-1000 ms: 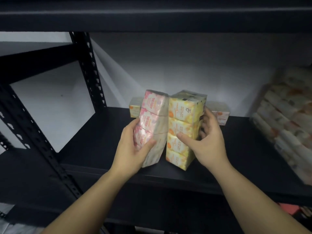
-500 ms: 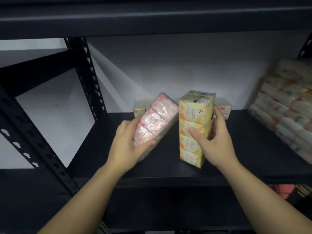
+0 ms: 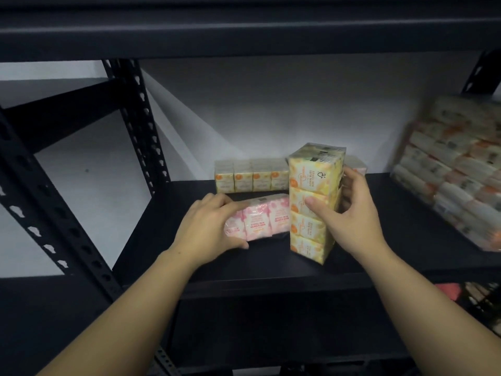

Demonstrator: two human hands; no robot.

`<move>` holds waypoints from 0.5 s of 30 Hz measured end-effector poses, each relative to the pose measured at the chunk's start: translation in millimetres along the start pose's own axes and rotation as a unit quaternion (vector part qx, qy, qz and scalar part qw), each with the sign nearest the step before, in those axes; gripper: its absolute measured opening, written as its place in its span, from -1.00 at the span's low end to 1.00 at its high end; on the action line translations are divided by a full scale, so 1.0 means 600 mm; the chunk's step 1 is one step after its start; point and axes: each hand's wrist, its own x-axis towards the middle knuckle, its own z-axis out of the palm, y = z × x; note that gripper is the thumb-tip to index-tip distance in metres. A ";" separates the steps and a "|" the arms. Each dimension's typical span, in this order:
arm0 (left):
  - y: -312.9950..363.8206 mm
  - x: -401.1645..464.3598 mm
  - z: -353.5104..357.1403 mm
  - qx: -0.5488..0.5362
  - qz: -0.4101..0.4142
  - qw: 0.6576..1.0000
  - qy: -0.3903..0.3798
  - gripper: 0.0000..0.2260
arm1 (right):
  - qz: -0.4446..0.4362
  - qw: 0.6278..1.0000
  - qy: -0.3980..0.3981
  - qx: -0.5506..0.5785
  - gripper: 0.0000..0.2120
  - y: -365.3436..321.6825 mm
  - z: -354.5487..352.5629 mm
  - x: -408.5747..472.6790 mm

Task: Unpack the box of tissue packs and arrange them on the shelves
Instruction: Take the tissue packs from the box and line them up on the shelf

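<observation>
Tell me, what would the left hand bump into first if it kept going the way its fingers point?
Probably the upright yellow pack: the left hand points right along the lying pink pack it grips.

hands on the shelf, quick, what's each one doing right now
Left hand: grips the pink tissue pack, lying flat.
Right hand: grips the upright yellow tissue pack.
</observation>
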 end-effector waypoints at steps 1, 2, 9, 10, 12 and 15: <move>0.004 0.001 0.000 -0.005 -0.005 1.000 0.001 -0.25 | -0.005 1.000 0.009 -0.004 -0.17 -0.007 -0.003 0.004; 0.007 0.002 0.001 -0.009 -0.012 1.000 0.001 -0.28 | -0.010 1.000 0.017 -0.007 -0.16 -0.013 -0.007 0.009; 0.061 0.034 0.012 -0.096 0.000 0.995 -0.013 -0.56 | -0.054 0.998 -0.006 -0.031 -0.16 -0.018 -0.050 0.031; 0.072 0.041 0.015 -0.108 0.010 0.994 -0.026 -0.54 | -0.056 0.998 -0.005 -0.038 -0.22 -0.013 -0.059 0.033; 0.092 0.055 0.023 -0.119 0.026 0.991 -0.049 -0.46 | -0.054 0.997 0.001 -0.051 -0.28 -0.003 -0.083 0.034; 0.123 0.077 0.034 -0.130 0.051 0.988 -0.072 -0.42 | -0.063 0.994 0.022 -0.089 -0.29 0.011 -0.129 0.030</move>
